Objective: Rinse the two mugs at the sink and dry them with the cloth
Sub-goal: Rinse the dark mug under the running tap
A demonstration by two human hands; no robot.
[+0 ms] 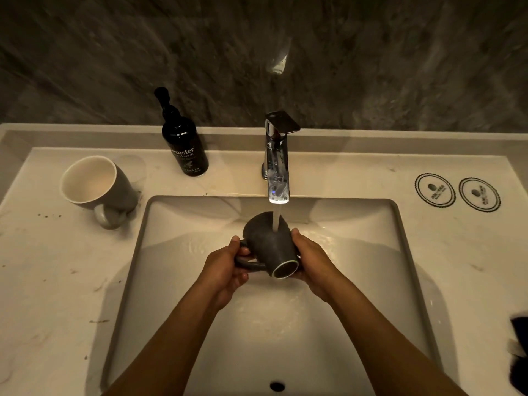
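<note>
A dark grey mug point(267, 242) is held on its side over the sink basin point(371, 252), its mouth turned toward me. Water from the chrome tap point(277, 158) runs onto its outer wall. My left hand point(227, 270) grips the handle on the left. My right hand point(311, 258) clasps the mug's right side. A second mug point(97, 187), grey outside and white inside, stands on the counter to the left of the basin, its handle facing me. A dark cloth point(519, 347) lies at the right edge of the counter, mostly cut off by the frame.
A dark pump bottle of hand wash point(184, 144) stands behind the basin, left of the tap. Two round printed coasters point(457, 192) lie on the counter at the right. A dark stone wall rises behind the counter.
</note>
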